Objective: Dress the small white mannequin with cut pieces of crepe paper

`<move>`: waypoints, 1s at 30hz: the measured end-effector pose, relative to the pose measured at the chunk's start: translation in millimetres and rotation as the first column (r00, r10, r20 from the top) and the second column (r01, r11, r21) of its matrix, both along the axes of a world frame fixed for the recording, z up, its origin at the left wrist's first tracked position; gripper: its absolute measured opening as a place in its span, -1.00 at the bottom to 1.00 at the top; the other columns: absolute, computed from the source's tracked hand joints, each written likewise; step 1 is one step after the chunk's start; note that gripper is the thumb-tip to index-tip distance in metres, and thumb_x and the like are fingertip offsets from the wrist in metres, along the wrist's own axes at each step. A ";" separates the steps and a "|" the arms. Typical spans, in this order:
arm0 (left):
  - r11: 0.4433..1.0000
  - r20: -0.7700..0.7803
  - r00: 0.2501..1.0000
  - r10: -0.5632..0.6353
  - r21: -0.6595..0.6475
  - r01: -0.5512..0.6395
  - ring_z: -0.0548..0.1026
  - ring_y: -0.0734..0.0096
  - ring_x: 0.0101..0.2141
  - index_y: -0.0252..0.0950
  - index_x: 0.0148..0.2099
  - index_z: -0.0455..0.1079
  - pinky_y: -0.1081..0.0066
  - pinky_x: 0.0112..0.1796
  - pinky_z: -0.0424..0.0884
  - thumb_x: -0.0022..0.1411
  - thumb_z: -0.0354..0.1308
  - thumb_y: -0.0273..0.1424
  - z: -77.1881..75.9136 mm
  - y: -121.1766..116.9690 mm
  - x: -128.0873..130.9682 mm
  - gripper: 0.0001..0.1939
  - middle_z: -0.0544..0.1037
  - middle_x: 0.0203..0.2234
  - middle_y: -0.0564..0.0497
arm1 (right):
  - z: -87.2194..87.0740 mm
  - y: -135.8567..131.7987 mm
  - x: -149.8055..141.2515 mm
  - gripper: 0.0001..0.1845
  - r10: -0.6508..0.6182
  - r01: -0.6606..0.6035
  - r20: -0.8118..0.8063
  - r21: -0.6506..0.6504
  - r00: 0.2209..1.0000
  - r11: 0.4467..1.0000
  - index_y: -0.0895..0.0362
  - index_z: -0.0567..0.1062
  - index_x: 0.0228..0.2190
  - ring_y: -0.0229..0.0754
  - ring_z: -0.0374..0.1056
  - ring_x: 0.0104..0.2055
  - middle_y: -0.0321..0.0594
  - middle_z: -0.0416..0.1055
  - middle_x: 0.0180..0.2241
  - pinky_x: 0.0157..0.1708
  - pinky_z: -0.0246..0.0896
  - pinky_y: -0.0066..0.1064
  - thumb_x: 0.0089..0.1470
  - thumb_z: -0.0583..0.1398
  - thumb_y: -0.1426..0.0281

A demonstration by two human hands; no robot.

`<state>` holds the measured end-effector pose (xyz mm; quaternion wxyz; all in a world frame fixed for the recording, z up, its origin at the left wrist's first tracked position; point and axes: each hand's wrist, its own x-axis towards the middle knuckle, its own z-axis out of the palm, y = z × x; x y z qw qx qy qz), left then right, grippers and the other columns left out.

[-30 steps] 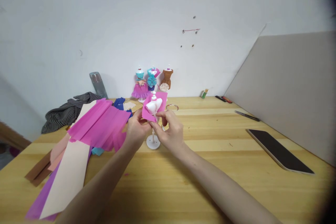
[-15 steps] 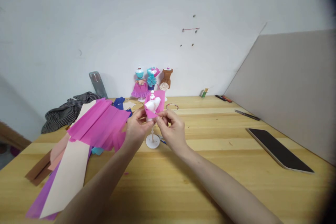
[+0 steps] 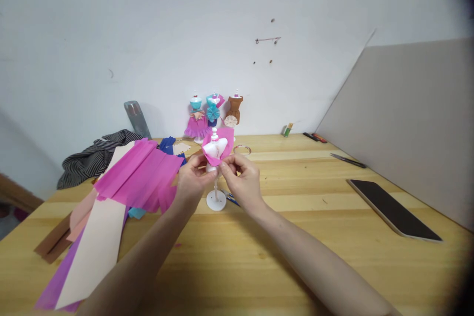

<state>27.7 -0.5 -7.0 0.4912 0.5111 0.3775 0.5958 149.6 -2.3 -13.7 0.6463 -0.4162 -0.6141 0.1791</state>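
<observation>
A small white mannequin (image 3: 216,148) on a thin stand with a round base (image 3: 216,201) stands upright on the wooden table (image 3: 281,237). A piece of pink paper (image 3: 224,141) wraps behind and around its torso. My left hand (image 3: 193,179) pinches the paper at the mannequin's left side, fingers closed. My right hand (image 3: 240,180) pinches the paper's lower edge at the waist on the right side. Both hands meet just under the torso.
Pleated pink paper (image 3: 138,175) and cream, brown and purple sheets (image 3: 92,247) lie at left, with striped cloth (image 3: 97,155) and a grey bottle (image 3: 135,117) behind. Three dressed mannequins (image 3: 213,116) stand by the wall. A dark tablet (image 3: 392,209), scissors (image 3: 346,160) and pens (image 3: 314,137) lie at right.
The pink paper has been folded in more tightly around the mannequin's torso. My hands have drawn closer together at its waist, and the stand has shifted slightly left.
</observation>
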 end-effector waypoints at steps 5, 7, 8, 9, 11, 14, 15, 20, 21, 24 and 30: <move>1.000 0.006 1.000 -0.015 -0.015 0.015 0.54 0.23 -0.18 -0.39 -0.12 0.46 0.28 -0.08 0.42 -0.17 0.38 -0.45 -0.1 0.3 -0.7 -0.53 0.58 -0.16 -0.15 | 0.0 -0.1 0.5 -0.82 -0.020 0.019 0.053 0.022 0.998 1.000 0.13 0.36 -0.61 -0.33 0.06 -0.59 -0.41 0.13 -0.66 -0.56 -0.02 -0.45 -0.01 0.18 0.41; 1.000 0.007 1.000 -0.022 -0.012 0.022 0.54 0.21 -0.18 -0.39 -0.11 0.47 0.28 -0.09 0.42 -0.18 0.39 -0.44 -3.8 3.3 -1.7 -0.51 0.58 -0.17 -0.15 | -0.1 -0.3 0.8 -0.82 -0.047 0.043 0.082 0.050 0.996 0.998 0.12 0.34 -0.61 -0.32 0.06 -0.59 -0.41 0.13 -0.66 -0.55 -0.02 -0.45 -0.01 0.17 0.42; 1.000 0.004 1.000 -0.026 -0.008 0.026 0.54 0.21 -0.18 -0.39 -0.11 0.47 0.27 -0.10 0.43 -0.18 0.39 -0.43 -6.2 5.0 -2.2 -0.51 0.58 -0.17 -0.15 | -0.3 -0.3 0.9 -0.82 -0.059 0.053 0.092 0.063 0.994 0.997 0.12 0.33 -0.61 -0.32 0.06 -0.59 -0.41 0.12 -0.66 -0.55 -0.02 -0.45 -0.01 0.16 0.42; 1.000 -0.001 1.000 -0.029 -0.002 0.029 0.54 0.21 -0.19 -0.38 -0.11 0.48 0.27 -0.10 0.43 -0.18 0.39 -0.42 -8.4 6.6 -2.8 -0.51 0.58 -0.17 -0.15 | -0.5 -0.2 1.0 -0.82 -0.067 0.060 0.101 0.072 0.993 0.996 0.12 0.33 -0.61 -0.32 0.06 -0.59 -0.41 0.12 -0.66 -0.55 -0.02 -0.45 -0.01 0.16 0.43; 0.999 -0.006 0.999 -0.036 0.008 0.036 0.54 0.20 -0.18 -0.38 -0.12 0.48 0.27 -0.10 0.43 -0.17 0.39 -0.41 -11.5 8.7 -3.7 -0.52 0.57 -0.15 -0.15 | -1.2 0.0 0.9 -0.82 -0.076 0.069 0.105 0.076 0.992 0.995 0.12 0.33 -0.60 -0.32 0.06 -0.58 -0.42 0.10 -0.66 -0.55 -0.03 -0.45 -0.01 0.17 0.43; 0.998 0.008 0.998 -0.062 0.017 0.062 0.53 0.21 -0.15 -0.37 -0.12 0.48 0.29 -0.09 0.42 -0.15 0.39 -0.41 -10.7 7.3 -4.6 -0.54 0.57 -0.14 -0.15 | -1.9 0.8 0.5 -0.83 -0.075 0.069 0.096 0.063 0.993 0.996 0.12 0.33 -0.60 -0.32 0.06 -0.58 -0.42 0.09 -0.66 -0.56 -0.04 -0.46 -0.03 0.19 0.44; 0.997 0.014 0.997 -0.074 0.018 0.073 0.53 0.22 -0.15 -0.37 -0.11 0.48 0.30 -0.09 0.42 -0.13 0.38 -0.40 -9.3 6.0 -4.7 -0.55 0.57 -0.15 -0.14 | -2.0 1.0 0.3 -0.83 -0.072 0.067 0.090 0.059 0.993 0.996 0.12 0.33 -0.60 -0.32 0.05 -0.59 -0.43 0.09 -0.67 -0.56 -0.04 -0.46 -0.03 0.19 0.44; 0.998 0.015 0.998 -0.057 0.001 0.057 0.54 0.29 -0.20 -0.37 -0.13 0.49 0.34 -0.13 0.42 -0.09 0.38 -0.39 -2.7 0.5 -4.8 -0.60 0.60 -0.23 -0.09 | -1.5 1.6 -0.4 -0.79 -0.058 0.056 0.064 0.035 0.996 0.998 0.12 0.32 -0.62 -0.34 0.03 -0.60 -0.44 0.07 -0.67 -0.56 -0.05 -0.45 -0.02 0.19 0.39; 0.999 0.012 0.999 -0.046 0.000 0.046 0.54 0.29 -0.22 -0.37 -0.15 0.49 0.34 -0.13 0.42 -0.09 0.38 -0.39 -2.1 0.3 -4.7 -0.61 0.60 -0.24 -0.08 | -1.4 1.5 -0.5 -0.79 -0.051 0.050 0.059 0.026 0.997 0.998 0.12 0.33 -0.62 -0.34 0.03 -0.60 -0.44 0.07 -0.67 -0.55 -0.04 -0.45 -0.02 0.19 0.39; 1.000 0.003 1.000 -0.022 0.003 0.022 0.54 0.29 -0.24 -0.36 -0.20 0.50 0.34 -0.15 0.42 -0.12 0.39 -0.38 -0.8 0.7 -4.5 -0.63 0.60 -0.26 -0.07 | -2.3 1.4 0.3 -0.81 0.001 -0.001 0.019 -0.011 1.000 1.000 0.13 0.35 -0.61 -0.33 0.04 -0.59 -0.43 0.09 -0.66 -0.55 -0.03 -0.45 -0.03 0.20 0.39; 0.999 -0.007 0.999 0.036 -0.007 -0.037 0.53 0.31 -0.31 -0.38 -0.26 0.51 0.34 -0.19 0.42 -0.18 0.41 -0.41 1.5 0.5 -4.0 -0.65 0.62 -0.34 -0.05 | -3.8 3.1 4.4 -0.85 0.156 -0.157 -0.230 0.015 0.961 0.988 0.13 0.36 -0.41 -0.32 0.09 -0.56 -0.41 0.14 -0.58 -0.54 0.03 -0.44 0.06 0.17 0.30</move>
